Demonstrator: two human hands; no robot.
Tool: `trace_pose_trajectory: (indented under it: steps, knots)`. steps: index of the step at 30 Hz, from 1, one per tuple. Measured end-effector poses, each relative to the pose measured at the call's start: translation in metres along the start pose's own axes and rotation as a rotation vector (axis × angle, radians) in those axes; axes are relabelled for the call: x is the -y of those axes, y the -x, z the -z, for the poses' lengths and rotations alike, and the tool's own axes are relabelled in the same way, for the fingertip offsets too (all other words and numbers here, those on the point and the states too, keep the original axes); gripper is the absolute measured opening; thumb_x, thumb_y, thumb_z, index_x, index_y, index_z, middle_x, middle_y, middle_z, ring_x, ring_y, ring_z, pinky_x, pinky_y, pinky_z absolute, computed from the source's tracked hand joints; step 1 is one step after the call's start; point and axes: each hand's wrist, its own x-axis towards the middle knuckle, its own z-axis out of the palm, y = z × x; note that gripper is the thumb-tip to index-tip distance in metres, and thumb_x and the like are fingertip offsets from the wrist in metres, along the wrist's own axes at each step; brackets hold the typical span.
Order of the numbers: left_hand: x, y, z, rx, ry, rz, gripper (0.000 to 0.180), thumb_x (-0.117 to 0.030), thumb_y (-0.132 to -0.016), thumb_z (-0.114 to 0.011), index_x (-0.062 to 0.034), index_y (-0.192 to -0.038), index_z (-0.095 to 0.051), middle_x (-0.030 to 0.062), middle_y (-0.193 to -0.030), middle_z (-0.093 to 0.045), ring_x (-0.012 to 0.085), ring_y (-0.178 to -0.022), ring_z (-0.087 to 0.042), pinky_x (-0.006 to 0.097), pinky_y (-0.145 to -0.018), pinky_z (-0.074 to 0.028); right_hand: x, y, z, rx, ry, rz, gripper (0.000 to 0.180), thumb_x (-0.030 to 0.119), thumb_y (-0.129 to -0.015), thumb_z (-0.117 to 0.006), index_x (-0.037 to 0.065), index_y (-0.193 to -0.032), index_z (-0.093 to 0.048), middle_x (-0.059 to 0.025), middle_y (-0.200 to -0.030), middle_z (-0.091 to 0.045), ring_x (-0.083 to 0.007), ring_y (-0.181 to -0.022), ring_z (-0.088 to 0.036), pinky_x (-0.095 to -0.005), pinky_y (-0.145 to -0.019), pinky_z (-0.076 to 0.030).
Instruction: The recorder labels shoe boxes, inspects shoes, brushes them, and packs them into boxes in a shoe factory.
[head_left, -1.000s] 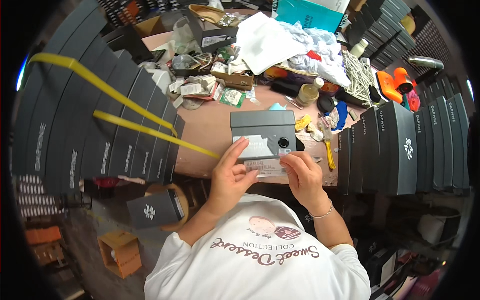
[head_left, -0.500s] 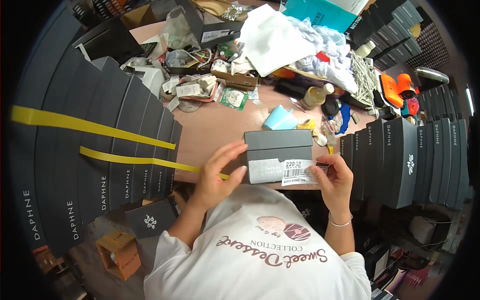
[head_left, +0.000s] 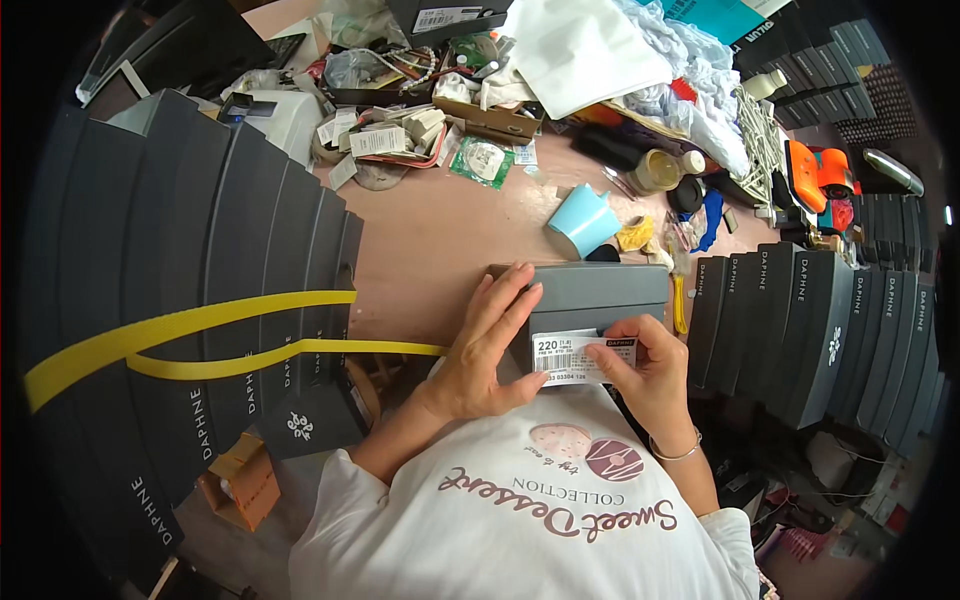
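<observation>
A dark grey shoebox (head_left: 600, 287) lies at the table's near edge, right in front of me. On its near end is a white barcode label (head_left: 556, 354). The right end of that label is between the thumb and fingers of my right hand (head_left: 655, 375), which is closed. My left hand (head_left: 475, 355) lies along the box's left side with its fingers stretched out over the lid's corner. The left thumb reaches the label's lower left corner.
Stacked dark shoeboxes (head_left: 175, 220) wall the left, with yellow straps (head_left: 230, 313) across them. More shoeboxes (head_left: 770, 320) stand at right. Farther back are a light blue cup (head_left: 583, 221), a glue jar (head_left: 658, 172), a tray of tags (head_left: 395, 137) and white paper (head_left: 590, 60).
The label has moved left over the box end. My left hand has come in to the right, onto the box and label. The whole view has shifted a little.
</observation>
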Motion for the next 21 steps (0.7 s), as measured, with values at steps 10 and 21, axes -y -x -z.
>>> trace_pose_trajectory:
  steps: [10,21]
  knots:
    - [0.0069,0.0006,-0.0021,-0.039,-0.060,-0.033,0.072,-0.024,-0.073,-0.066,0.0069,-0.134,-0.042,0.0235,-0.144,-0.034,0.0349,-0.137,-0.031,0.051,-0.113,-0.014,-0.0041,-0.0031,0.0009,0.052,0.016,-0.038,0.022,0.010,-0.072,-0.080,0.002,-0.084,-0.062,-0.0029,-0.072,-0.058,-0.0056,-0.054,-0.045,-0.0216,-0.046,-0.035]
    - [0.0079,0.0014,-0.0048,-0.057,-0.064,-0.024,0.071,-0.025,-0.075,-0.066,0.0050,-0.135,-0.042,0.0234,-0.145,-0.033,0.0362,-0.137,-0.031,0.051,-0.113,-0.012,-0.0029,-0.0040,-0.0013,0.024,0.025,-0.005,0.022,0.011,-0.072,-0.080,0.003,-0.083,-0.063,-0.0033,-0.071,-0.059,-0.0064,-0.051,-0.044,-0.0225,-0.046,-0.034]
